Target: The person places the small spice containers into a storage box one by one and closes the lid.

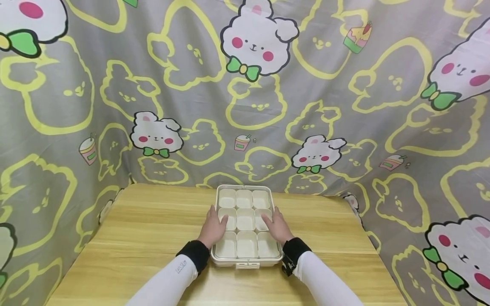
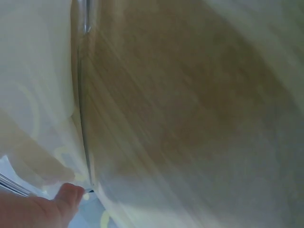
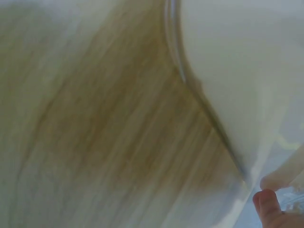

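A cream storage box with a grid of several square compartments lies at the middle of the wooden table, its latch facing me. A clear cover seems to lie over the compartments. My left hand grips the box's left side, thumb over the top. On the opposite side my right hand holds it in the same way. The left wrist view shows a fingertip beside the pale, shiny box wall. In the right wrist view, fingers show near the wall's lower end. Most fingers are hidden.
Bare wood of the table extends to both sides of the box. A grey curtain with rabbit prints hangs behind the table and along its left and right sides. Black bands circle both wrists over white sleeves.
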Demonstrator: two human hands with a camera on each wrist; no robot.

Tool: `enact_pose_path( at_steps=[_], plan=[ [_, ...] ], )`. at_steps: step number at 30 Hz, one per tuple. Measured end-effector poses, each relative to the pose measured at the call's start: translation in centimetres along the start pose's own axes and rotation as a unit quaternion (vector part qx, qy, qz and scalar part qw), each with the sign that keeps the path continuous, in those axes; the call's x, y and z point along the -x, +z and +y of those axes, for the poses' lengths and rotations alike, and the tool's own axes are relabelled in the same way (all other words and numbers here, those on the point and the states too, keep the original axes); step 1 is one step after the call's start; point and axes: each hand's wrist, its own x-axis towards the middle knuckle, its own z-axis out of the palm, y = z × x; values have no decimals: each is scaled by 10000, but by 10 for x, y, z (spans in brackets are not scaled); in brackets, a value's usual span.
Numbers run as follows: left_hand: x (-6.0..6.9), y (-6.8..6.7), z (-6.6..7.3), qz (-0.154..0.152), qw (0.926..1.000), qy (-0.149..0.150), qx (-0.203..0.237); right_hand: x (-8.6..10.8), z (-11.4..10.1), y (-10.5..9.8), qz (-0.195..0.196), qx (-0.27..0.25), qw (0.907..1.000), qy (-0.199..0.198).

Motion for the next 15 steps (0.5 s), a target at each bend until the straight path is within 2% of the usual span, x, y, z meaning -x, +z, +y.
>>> enact_pose_path(
  at_steps=[6,15],
  plan=[
    [0,-1,1,-48,9998,2,170,0,-2,-3,-74,-371,9993,50],
    [-2,1,-3,-120,9997,-20,193,1,-1,-2,-88,-454,9989,-33]
  ],
)
